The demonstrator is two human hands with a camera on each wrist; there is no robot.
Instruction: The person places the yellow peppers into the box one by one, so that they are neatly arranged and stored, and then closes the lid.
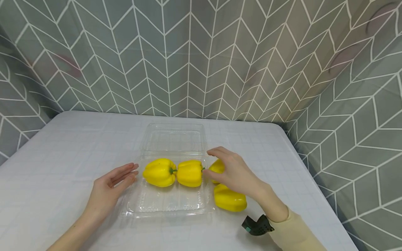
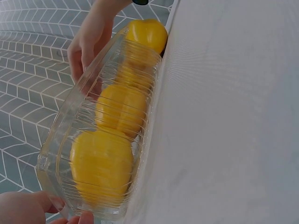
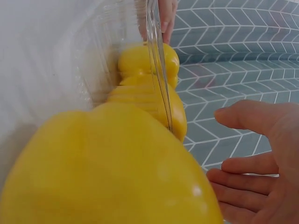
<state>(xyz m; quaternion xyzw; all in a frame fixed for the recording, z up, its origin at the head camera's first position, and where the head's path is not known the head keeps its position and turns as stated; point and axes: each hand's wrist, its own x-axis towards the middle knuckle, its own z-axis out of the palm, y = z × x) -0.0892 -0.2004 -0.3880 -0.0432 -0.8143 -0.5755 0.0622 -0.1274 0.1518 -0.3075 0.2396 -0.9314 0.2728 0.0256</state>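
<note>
Across the lower frame, one white-covered tabletop (image 1: 78, 139) carries one clear container (image 1: 169, 205), its lid (image 1: 174, 137) laid back at centre. The right grip (image 1: 235, 172), thumb and fingers spread wide and holding nothing, partly covers the upper of two yellow peppers (image 1: 230, 198) at lower right. The left grip (image 1: 108, 188), fingers loosely extended, sits by the container's left edge. Two more peppers (image 1: 159, 172) lie inside, left of the right grip: four altogether.
</note>
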